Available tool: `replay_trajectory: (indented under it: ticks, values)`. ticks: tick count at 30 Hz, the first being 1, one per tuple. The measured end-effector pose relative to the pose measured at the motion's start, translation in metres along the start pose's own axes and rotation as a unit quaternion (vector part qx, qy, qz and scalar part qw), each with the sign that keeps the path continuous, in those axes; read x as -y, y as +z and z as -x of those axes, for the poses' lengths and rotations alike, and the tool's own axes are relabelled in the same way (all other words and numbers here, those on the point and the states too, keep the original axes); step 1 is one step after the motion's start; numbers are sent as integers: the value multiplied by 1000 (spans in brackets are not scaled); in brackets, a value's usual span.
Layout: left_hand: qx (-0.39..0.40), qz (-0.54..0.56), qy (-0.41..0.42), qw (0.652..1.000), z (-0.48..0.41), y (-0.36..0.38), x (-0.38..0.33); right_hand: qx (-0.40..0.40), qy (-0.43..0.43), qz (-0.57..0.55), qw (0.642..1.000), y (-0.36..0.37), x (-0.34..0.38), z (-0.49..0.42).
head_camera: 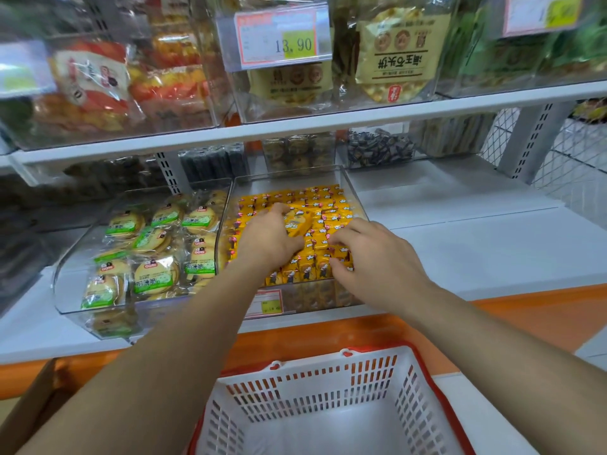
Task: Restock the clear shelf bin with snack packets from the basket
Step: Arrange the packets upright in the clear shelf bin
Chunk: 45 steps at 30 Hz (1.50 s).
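A price tag [282, 41] at 12 o'clock reads 13.90; print on the yellow snack packets [323, 205] is unreadable. They fill the clear bin [356, 205] at centre, where the left hand [267, 239] curls its fingers round one and the right hand [377, 261] pinches several between bent fingers and thumb; the basket [328, 389] sits at 6 o'clock.

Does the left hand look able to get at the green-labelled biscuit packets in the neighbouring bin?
Probably yes: the left hand sits just beside the open-topped bin of green-labelled biscuit packets, with only clear walls between. But it already grips a yellow packet, so it isn't free.
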<state>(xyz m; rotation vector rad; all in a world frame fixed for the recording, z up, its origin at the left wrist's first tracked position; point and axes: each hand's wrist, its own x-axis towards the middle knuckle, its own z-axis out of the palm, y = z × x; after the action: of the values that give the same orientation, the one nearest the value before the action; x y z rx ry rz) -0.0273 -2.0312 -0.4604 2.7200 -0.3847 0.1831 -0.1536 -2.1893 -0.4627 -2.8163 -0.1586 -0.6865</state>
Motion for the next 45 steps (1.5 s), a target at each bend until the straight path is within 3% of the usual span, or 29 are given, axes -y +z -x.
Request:
replay_trajectory:
  ticks: [4, 8, 12, 15, 20, 23, 26, 27, 30, 33, 36, 39, 42, 45]
  values:
    - [-5, 101, 34, 994, 26, -17, 0, -27, 107, -183, 977, 3, 2, -7]
    - [8, 168, 65, 984, 68, -31, 1, 18, 200, -439, 876, -2, 14, -15]
    - [39, 238, 36, 970, 96, -38, 4, 73, 217, -542, 809, -9, 23, -13]
    - [85, 402, -32, 911, 111, -42, 9, 81, 226, -594, 768, -14, 29, -12]
    - [80, 603, -110, 786, 112, -47, 22, 82, 244, -662, 704, -19, 35, -10]
    - [51, 605, -99, 788, 106, -53, 30, 117, 213, -646, 724, -18, 41, -6]
    - [44, 592, -84, 801, 107, -55, 32, 156, 160, -557, 800, -15, 47, -4]
    - [48, 596, -84, 797, 108, -54, 32, 178, 147, -540, 809, -14, 48, -4]
    - [35, 615, -104, 781, 103, -55, 35, 219, 132, -573, 779, -22, 42, -7]
    - [35, 617, -124, 777, 97, -59, 48, 117, 158, -598, 777, -29, 27, -14]
    - [42, 600, -106, 792, 98, -57, 57, 27, 147, -527, 837, -29, 16, -18]
    - [40, 576, -91, 812, 98, -51, 62, -8, 107, -407, 907, -21, 13, -18]
    - [37, 553, -83, 828, 99, -46, 65, -13, 64, -289, 955, -13, 12, -20]
    - [35, 552, -81, 829, 98, -45, 67, 43, 32, -178, 983, -6, 7, -21]
